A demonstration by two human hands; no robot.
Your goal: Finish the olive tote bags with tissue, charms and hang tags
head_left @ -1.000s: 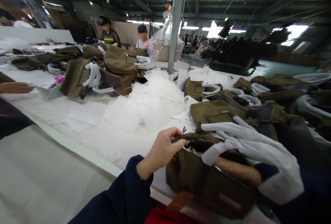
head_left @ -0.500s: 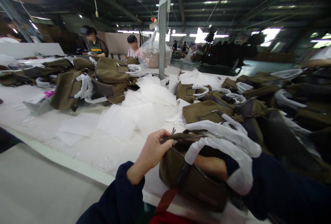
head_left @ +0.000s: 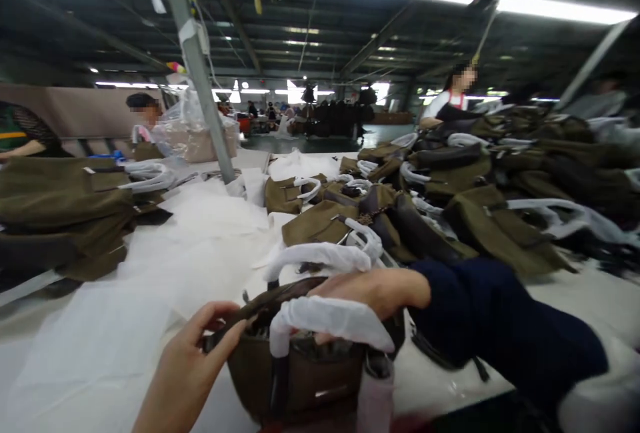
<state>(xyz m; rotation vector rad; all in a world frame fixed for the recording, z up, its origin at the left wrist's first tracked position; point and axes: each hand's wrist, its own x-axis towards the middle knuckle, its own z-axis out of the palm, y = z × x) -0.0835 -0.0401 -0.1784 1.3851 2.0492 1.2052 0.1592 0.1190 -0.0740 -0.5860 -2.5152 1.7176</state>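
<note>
An olive-brown handbag [head_left: 300,379] stands upright on the table in front of me, its top open. Both its handles are wrapped in white paper; the near handle [head_left: 333,318] arches across the opening and the far handle [head_left: 323,257] rises behind. My left hand [head_left: 187,359] grips the left end of the bag's rim between thumb and fingers. Between the two handles, my right hand [head_left: 373,289] reaches into the mouth of the bag. Its fingertips are hidden by the near handle and the bag, so their grip does not show.
Similar olive bags lie piled on the right [head_left: 500,226] and at the left [head_left: 65,199]. White paper sheets [head_left: 195,239] cover the table between them. A metal post [head_left: 203,79] rises behind, near a plastic-wrapped bag [head_left: 187,143]. Co-workers [head_left: 450,99] are across the table.
My view has swung to the right. My right hand has drawn back from deep inside the bag and now shows at its opening. My left hand stays at the left rim.
</note>
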